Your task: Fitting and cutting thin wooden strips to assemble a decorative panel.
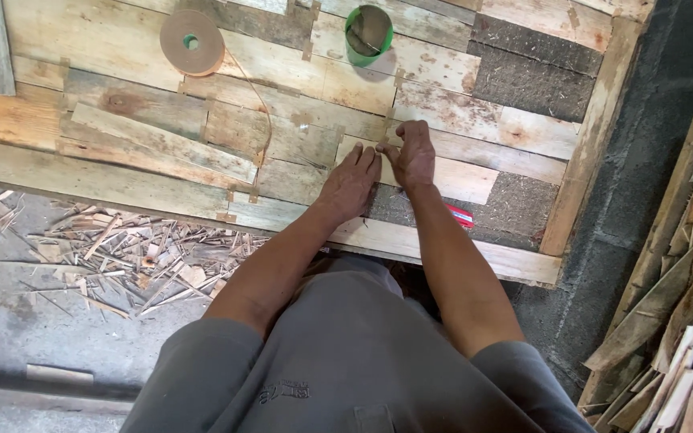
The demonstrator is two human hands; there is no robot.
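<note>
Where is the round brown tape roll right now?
The round brown tape roll lies at the head view's upper left on the wooden panel, left of the green cup.

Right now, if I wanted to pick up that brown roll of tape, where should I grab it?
Probably from straight above. The brown tape roll lies flat on the wooden boards, its centre hole facing up, so pinch across the round outer edge, or hook a finger in the hole. Mind the loose tape strip trailing toward the hands.

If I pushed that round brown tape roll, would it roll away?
Probably not: the tape roll lies flat on the wooden panel, so it would likely slide. Stood on edge, it might roll. It looks light, and its loose tail seems floppy.
</note>
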